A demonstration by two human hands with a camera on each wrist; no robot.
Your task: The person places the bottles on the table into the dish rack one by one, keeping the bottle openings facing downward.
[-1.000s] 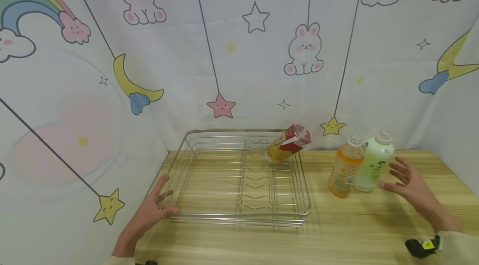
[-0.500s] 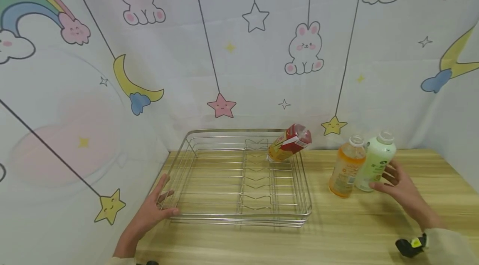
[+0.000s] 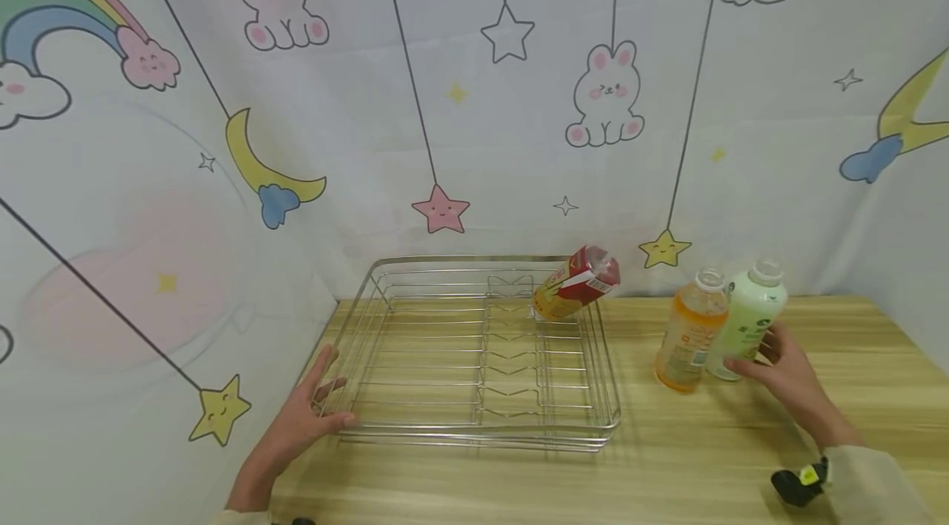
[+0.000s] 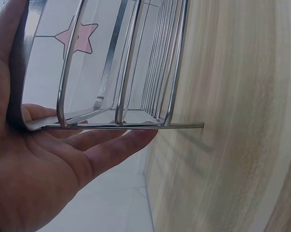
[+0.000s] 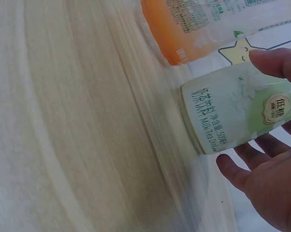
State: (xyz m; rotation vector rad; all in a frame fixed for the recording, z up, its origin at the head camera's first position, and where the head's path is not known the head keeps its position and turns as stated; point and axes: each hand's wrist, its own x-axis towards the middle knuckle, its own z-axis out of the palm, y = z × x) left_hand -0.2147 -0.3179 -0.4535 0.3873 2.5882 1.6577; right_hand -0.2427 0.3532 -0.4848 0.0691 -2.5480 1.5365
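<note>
My right hand (image 3: 789, 381) curls round a pale green milk tea bottle (image 3: 749, 319), thumb on the near side and fingers behind. In the right wrist view the milk tea bottle (image 5: 237, 106) lies between thumb and fingers, its base close to the tabletop. An orange drink bottle (image 3: 689, 335) stands upright just left of it. My left hand (image 3: 300, 418) rests spread against the front left corner of a wire dish rack (image 3: 474, 428); in the left wrist view its fairly straight fingers (image 4: 118, 147) lie along the rack's outer side. A red and yellow bottle (image 3: 574, 286) leans in the rack's back right corner.
A wooden table (image 3: 534, 484) bears the rack and the bottles. Behind it and at the left hangs a white curtain (image 3: 504, 138) printed with rabbits, stars and moons. Upright wire dividers (image 3: 507, 368) run along the right part of the rack.
My right hand has moved left to the milk tea bottle and closed its fingers round it. The left hand stays at the rack's corner. The bottles stand where they were.
</note>
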